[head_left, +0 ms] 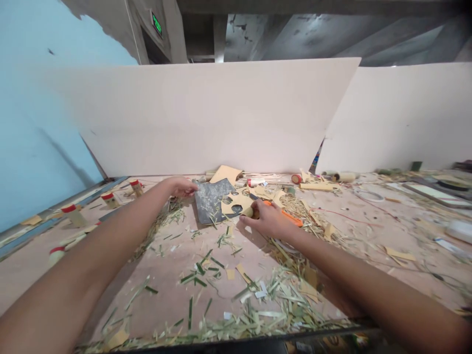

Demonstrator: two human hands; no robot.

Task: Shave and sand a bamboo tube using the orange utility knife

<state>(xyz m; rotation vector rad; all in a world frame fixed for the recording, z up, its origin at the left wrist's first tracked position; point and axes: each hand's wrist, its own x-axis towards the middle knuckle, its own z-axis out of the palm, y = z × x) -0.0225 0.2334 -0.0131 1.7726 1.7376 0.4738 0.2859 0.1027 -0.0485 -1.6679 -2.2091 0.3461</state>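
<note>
My left hand (183,187) is at the upper left corner of a dark grey scuffed sheet (209,199), its fingers pressed together on the edge. A tan piece with round holes (239,200) lies over the sheet's right part. My right hand (268,218) is closed around a short greenish bamboo piece (248,212) beside that tan piece. Just behind and right of this hand an orange-handled tool (293,218) lies on the shavings.
Bamboo shavings (258,314) cover the front of the table. Red-topped bamboo cylinders (73,215) stand at the left. A white panel (214,118) rises behind. Thin sticks, a red wire and a white-framed board (435,195) lie further back and right.
</note>
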